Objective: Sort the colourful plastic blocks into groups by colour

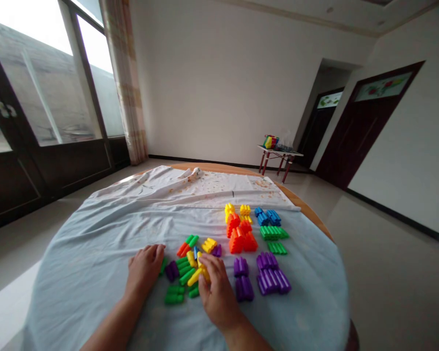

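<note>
My right hand (215, 287) reaches into a mixed pile, its fingers closed around a yellow block (195, 277). On the pile's left side my left hand (144, 268) rests with curled fingers next to a green block (163, 266); whether it grips anything is hidden. Between the hands lie green blocks (174, 295), a dark purple one (171, 271) and a red one (183, 249). Right of my right hand, blocks stand grouped by colour: purple (272, 274), orange (242, 240), yellow (245, 210), blue (268, 217) and green (274, 233).
A pale blue cloth (95, 263) covers the round table, with a white patterned cloth (219, 187) across its far part. Beyond it, a small table (280, 151) holds a colourful bag (270, 142) near the wall. Windows and a curtain (126, 83) are at the left.
</note>
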`<state>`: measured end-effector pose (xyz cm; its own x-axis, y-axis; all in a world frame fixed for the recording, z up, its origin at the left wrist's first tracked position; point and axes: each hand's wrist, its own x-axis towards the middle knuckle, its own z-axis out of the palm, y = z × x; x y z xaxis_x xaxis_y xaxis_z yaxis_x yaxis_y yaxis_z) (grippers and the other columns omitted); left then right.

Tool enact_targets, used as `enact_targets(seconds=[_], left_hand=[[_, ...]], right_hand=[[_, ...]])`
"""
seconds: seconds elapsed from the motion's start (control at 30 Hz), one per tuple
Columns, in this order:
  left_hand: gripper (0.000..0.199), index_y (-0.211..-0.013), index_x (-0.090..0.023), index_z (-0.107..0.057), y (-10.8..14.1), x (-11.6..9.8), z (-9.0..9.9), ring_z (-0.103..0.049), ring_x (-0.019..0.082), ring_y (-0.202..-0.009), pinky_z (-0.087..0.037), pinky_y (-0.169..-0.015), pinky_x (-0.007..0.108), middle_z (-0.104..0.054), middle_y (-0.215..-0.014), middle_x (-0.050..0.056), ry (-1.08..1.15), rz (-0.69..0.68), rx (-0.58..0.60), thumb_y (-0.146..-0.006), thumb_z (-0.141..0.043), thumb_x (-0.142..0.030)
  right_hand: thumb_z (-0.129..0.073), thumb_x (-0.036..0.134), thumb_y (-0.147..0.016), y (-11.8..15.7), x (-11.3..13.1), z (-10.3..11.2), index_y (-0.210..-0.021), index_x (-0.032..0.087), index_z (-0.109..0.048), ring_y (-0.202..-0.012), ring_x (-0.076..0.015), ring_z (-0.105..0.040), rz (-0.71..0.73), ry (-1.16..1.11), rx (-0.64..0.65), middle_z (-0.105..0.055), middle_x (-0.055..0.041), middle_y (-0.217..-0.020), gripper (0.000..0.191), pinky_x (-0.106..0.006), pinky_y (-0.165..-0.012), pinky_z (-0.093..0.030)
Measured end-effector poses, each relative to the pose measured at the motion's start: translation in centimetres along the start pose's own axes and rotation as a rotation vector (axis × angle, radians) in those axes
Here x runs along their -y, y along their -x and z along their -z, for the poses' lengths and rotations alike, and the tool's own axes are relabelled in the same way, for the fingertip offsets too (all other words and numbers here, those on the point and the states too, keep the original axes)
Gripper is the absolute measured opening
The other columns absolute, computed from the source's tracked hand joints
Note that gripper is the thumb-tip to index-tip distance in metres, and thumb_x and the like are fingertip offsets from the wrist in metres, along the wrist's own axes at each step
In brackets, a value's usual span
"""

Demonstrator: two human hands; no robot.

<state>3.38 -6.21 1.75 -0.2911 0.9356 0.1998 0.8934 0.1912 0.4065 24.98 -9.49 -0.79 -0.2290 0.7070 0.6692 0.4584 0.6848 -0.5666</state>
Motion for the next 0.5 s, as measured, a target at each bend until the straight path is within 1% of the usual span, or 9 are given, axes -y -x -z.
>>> enact_targets(seconds=[0.1, 0.2, 0.27, 0.37, 0.43, 0.5], left_hand=[[0.039, -0.093, -0.024, -0.068, 0.0, -1.0, -0.3, -0.056, 0.026, -0.102, -0.036, -0.087, 0.04, -0.068, -0.102, 0.006, -0.001, -0.058, 0.029, -0.087, -0.032, -0.039], [0.035, -0.093, -0.026, -0.069, -0.8, -2.3, -0.6, -0.057, 0.027, -0.099, -0.035, -0.087, 0.042, -0.068, -0.097, 0.006, 0.005, -0.112, 0.082, -0.083, -0.041, -0.044], [0.036, -0.092, -0.024, -0.07, -1.4, -3.0, -0.9, -0.058, 0.028, -0.095, -0.036, -0.085, 0.043, -0.069, -0.093, 0.008, 0.012, -0.138, 0.114, -0.08, -0.045, -0.048], [0.037, -0.081, -0.02, -0.07, -2.2, -3.6, -1.5, -0.058, 0.032, -0.092, -0.037, -0.083, 0.045, -0.068, -0.089, 0.012, 0.024, -0.149, 0.135, -0.076, -0.049, -0.05], [0.035, -0.078, -0.018, -0.069, -2.6, -3.7, -1.7, -0.059, 0.032, -0.091, -0.039, -0.082, 0.044, -0.068, -0.088, 0.013, 0.051, -0.149, 0.139, -0.074, -0.051, -0.049], [0.032, -0.081, -0.018, -0.066, -2.8, -3.6, -1.8, -0.06, 0.028, -0.09, -0.041, -0.081, 0.04, -0.068, -0.089, 0.01, 0.108, -0.174, 0.15, -0.075, -0.051, -0.045]], right_hand=[[-0.043, 0.008, -0.084, -0.1, 0.2, -0.1, -0.124, 0.019, -0.05, -0.118, -0.0209, -0.049, -0.011, 0.003, 0.023, -0.055, -0.0114, -0.12, 0.041, -0.043, -0.101, -0.044], [-0.044, 0.009, -0.084, -0.3, 0.2, -0.3, -0.122, 0.019, -0.051, -0.117, -0.0216, -0.05, -0.03, 0.025, 0.02, -0.056, -0.0117, -0.12, 0.04, -0.044, -0.1, -0.045], [-0.044, 0.01, -0.084, -0.4, 0.2, -0.4, -0.121, 0.019, -0.052, -0.117, -0.0213, -0.049, -0.034, 0.027, 0.023, -0.056, -0.0117, -0.12, 0.039, -0.044, -0.1, -0.045], [-0.043, 0.01, -0.085, -0.4, 0.1, -0.5, -0.12, 0.018, -0.052, -0.117, -0.0207, -0.049, -0.04, 0.019, 0.036, -0.055, -0.012, -0.121, 0.037, -0.043, -0.1, -0.045], [-0.043, 0.011, -0.085, -0.3, -0.1, -0.6, -0.119, 0.018, -0.053, -0.117, -0.0209, -0.05, -0.044, 0.018, 0.03, -0.055, -0.0123, -0.12, 0.036, -0.042, -0.099, -0.046], [-0.044, 0.011, -0.085, -0.3, -0.2, -0.6, -0.12, 0.018, -0.052, -0.117, -0.0213, -0.05, -0.039, 0.02, 0.01, -0.055, -0.0126, -0.12, 0.037, -0.042, -0.099, -0.046]])
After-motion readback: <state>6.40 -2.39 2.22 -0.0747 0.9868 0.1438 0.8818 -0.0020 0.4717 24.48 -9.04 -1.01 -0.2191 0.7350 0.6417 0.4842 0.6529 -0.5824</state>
